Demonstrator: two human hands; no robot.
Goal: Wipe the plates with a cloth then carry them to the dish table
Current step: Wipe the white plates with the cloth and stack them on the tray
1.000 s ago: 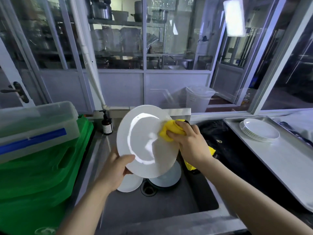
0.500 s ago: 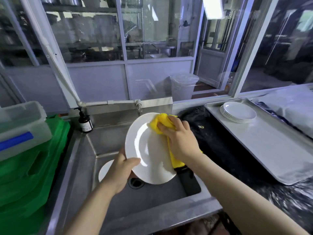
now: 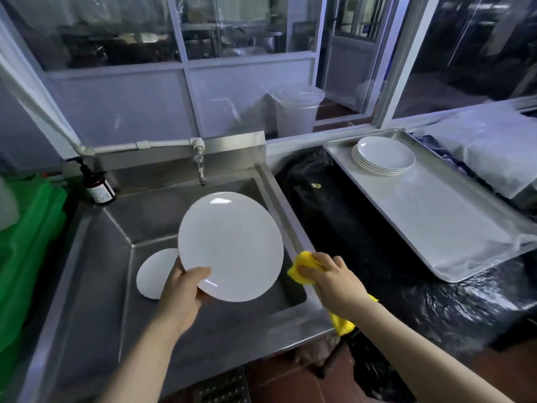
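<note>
**Holding a wiped plate over the sink**

Holding the round white ceramic plate by its near-left rim, the left hand has its thumb curled over the face and its fingers hidden underneath. The plate hangs tilted above the basin of the stainless steel sink, face up toward the camera.

The right hand is closed round the bunched yellow microfibre cloth, just right of the plate and apart from it, over the sink's right rim. A loose tail of the cloth hangs below the wrist.

Inside the basin lies a second round white plate, flat on the bottom at the left, partly hidden behind the held plate and the left hand. A metal tap fed by a white pipe points down over the far side of the basin. A brown pump bottle with a white label stands on the sink's far-left corner.

To the right, on a tabletop covered in black plastic sheeting, sits a large shallow rectangular metal tray. It holds a stack of round white plates at its far-left corner. Green plastic crates stand at the left edge of the view. A translucent white lidded bucket stands beyond the glass partition.
</note>
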